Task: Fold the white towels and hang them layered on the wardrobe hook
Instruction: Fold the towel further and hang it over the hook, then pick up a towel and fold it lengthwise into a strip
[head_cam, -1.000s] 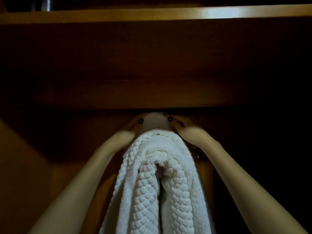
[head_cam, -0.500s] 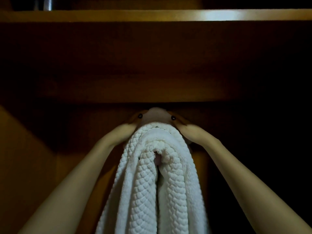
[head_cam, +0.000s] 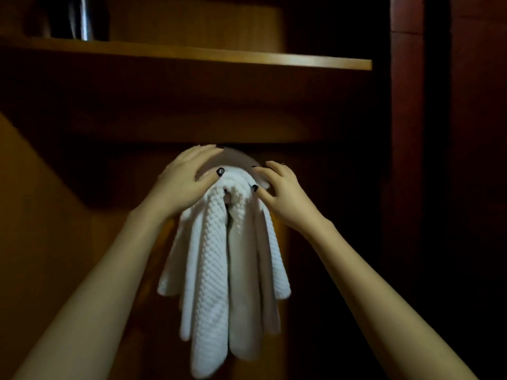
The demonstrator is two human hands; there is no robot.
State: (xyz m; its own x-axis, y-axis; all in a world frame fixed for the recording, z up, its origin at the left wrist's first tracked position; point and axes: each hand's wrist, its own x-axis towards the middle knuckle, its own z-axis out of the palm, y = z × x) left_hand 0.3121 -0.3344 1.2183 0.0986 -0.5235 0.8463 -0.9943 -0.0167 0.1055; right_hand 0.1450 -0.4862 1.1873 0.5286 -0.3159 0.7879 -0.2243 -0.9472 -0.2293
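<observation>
White waffle-textured towels (head_cam: pixel 216 259) hang in layered folds from a pale rounded hook (head_cam: pixel 238 159) under a dark wardrobe shelf. Their lower ends hang free at different lengths. My left hand (head_cam: pixel 185 185) rests on the upper left of the bundle, fingers fairly straight over the hook's left side and thumb on the towel. On the upper right, my right hand (head_cam: pixel 281 192) has its fingers spread and loosely bent, fingertips touching the towel top and the hook's edge. Neither hand grips the cloth.
A lit wooden shelf edge (head_cam: pixel 247 60) runs above, with a shiny metal object (head_cam: pixel 83 20) standing on it at the left. A dark red-brown wardrobe panel (head_cam: pixel 406 160) rises at the right. An orange-brown side wall (head_cam: pixel 41 229) lies at the left.
My view has pulled back, so the whole hanging bundle now shows. Both hands have come forward from behind the towel top and now lie on its sides with fingers loosened.
</observation>
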